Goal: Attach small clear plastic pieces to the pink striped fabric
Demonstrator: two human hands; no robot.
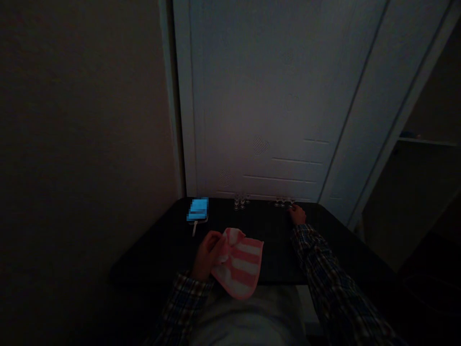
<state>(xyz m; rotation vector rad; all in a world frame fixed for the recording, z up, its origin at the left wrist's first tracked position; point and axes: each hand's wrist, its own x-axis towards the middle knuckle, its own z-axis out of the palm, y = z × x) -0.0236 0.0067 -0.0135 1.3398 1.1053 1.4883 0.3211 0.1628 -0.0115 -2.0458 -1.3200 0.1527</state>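
Note:
My left hand (209,250) is closed on a pink and white striped cloth (240,262), which hangs over the front edge of the dark table. My right hand (297,215) reaches to the back right of the table, its fingers at the nearest of several small clear glasses (280,202). In the dim light I cannot make out whether those fingers grip a glass. More small clear glasses (239,202) stand at the back, left of that group.
A phone-like device with a blurred blue screen (198,209) lies at the table's back left, a white strip (195,228) in front of it. Behind the dark table (154,254) rises a pale panel (259,96); a wall (86,120) stands on the left.

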